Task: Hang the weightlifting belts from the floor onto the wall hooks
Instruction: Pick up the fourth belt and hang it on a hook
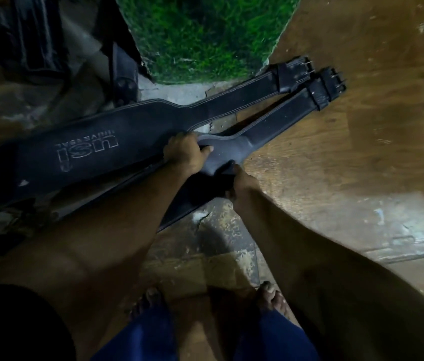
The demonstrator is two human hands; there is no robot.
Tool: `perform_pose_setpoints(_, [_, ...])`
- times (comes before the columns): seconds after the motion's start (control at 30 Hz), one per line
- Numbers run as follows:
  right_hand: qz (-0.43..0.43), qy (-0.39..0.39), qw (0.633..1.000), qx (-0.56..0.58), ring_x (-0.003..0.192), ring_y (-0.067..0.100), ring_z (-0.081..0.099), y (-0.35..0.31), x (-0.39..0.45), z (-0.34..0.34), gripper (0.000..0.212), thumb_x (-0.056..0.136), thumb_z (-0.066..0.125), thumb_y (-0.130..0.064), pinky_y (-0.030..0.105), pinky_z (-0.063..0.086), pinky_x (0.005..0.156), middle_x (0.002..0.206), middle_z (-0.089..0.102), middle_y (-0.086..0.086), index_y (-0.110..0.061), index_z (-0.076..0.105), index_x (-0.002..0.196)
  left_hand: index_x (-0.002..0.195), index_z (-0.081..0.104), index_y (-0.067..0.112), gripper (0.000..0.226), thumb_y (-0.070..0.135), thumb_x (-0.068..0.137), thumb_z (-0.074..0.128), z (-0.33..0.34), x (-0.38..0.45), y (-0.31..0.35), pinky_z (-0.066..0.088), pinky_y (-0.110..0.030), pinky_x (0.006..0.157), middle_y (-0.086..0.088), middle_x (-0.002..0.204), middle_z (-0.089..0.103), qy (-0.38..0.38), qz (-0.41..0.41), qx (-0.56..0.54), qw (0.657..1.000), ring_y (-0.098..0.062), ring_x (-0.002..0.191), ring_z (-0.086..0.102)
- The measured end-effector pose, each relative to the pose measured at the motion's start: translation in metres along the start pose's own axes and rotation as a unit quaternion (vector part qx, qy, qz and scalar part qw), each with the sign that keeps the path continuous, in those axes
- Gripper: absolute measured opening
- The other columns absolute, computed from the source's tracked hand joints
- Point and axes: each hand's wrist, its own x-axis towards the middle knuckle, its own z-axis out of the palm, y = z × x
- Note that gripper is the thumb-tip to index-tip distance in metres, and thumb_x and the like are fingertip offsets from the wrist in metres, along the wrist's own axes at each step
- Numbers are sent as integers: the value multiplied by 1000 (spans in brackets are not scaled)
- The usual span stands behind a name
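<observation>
Two black weightlifting belts lie side by side on the floor, buckles pointing to the upper right. The far belt (117, 134) carries white lettering and lies flat. The near belt (278, 121) is curled up at its wide middle. My left hand (183, 152) grips the near belt's upper edge, thumb on top. My right hand (240, 182) pinches its lower edge just below. Both buckles (312, 79) rest on the wooden floor. No wall hooks are in view.
A patch of green artificial turf (200, 35) lies beyond the belts. Worn wooden flooring (362, 126) spreads to the right. More dark belts or straps (124, 74) stand at the upper left. My bare feet (270, 298) show at the bottom.
</observation>
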Motion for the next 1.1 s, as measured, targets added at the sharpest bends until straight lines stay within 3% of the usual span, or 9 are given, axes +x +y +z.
perform_pose_setpoints(0.1, [-19,17,1000,-13,86,24,65,-4,-29,-5,54,92,65,-55,27,46,54,115,70,14,-9,63,121,123,63,8,65,59,85,67,-27,-22,8,52,-44,93,-18,127,66,-10,4,-63,998,-39,118,60])
perform_pose_setpoints(0.27, [-86,13,995,-57,83,18,62,-28,-121,-26,37,97,59,-53,29,48,74,96,66,3,-16,62,93,82,55,19,41,57,83,70,-92,-83,24,50,-38,74,-8,90,66,-14,4,-161,987,-32,89,64])
perform_pose_setpoints(0.33, [-106,7,994,-30,79,15,65,-40,-160,-36,33,96,62,-50,26,51,70,88,68,0,-19,64,83,75,51,18,42,53,84,72,-128,-110,36,47,-39,67,-5,76,59,-11,24,-182,983,-31,79,62])
perform_pose_setpoints(0.47, [-164,0,986,-25,68,14,61,-79,-257,-51,40,95,66,-46,20,45,55,72,62,-2,-15,60,72,83,56,13,33,41,89,71,-213,-171,69,48,-42,69,-3,75,59,-10,70,-232,970,-31,79,62])
perform_pose_setpoints(0.57, [-195,-36,980,-26,82,20,69,-114,-337,-58,36,95,66,-46,26,51,66,83,72,1,-16,65,74,89,61,10,28,36,89,72,-281,-218,93,53,-46,74,-12,84,66,5,72,-279,958,-33,83,66])
perform_pose_setpoints(0.77, [-243,-101,964,-46,93,23,75,-173,-502,-75,38,93,68,-49,38,61,80,94,79,5,-14,76,83,83,59,21,18,32,92,70,-422,-324,132,50,-38,72,3,80,61,12,89,-344,934,-18,76,60])
perform_pose_setpoints(0.9, [-286,-135,948,-42,100,31,75,-202,-593,-86,42,99,64,-38,47,61,91,104,78,16,3,76,101,93,64,13,16,28,96,65,-502,-378,149,44,-34,77,-3,88,62,-2,118,-334,935,-18,83,58])
perform_pose_setpoints(1.03, [-335,-149,929,-56,80,22,75,-230,-669,-99,42,101,62,-27,36,62,77,92,77,16,14,70,103,91,69,17,13,23,99,61,-564,-432,183,48,-28,77,3,87,68,33,148,-370,916,-10,83,61])
perform_pose_setpoints(1.1, [-363,-153,917,-60,76,19,72,-247,-703,-108,45,102,61,-29,31,59,73,92,76,21,15,69,100,101,72,14,13,19,100,60,-589,-462,203,51,-20,78,5,94,70,59,164,-387,905,-7,88,64])
